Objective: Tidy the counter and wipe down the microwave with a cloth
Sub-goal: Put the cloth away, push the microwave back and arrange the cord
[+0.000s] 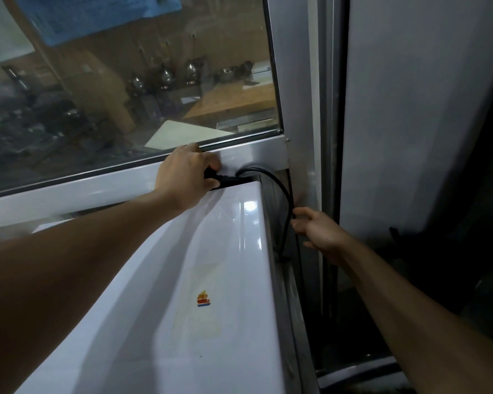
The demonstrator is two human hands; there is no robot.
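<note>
Your left hand grips the plug behind the microwave, prongs hidden; right hand pinches the cord.

White microwave top w/ small colour sticker; black plug at back edge.

Left hand: arm extended forward, fingers curled, gripping. Right hand: arm extended forward, thumb and fingers loosely curled, pinching.
</note>
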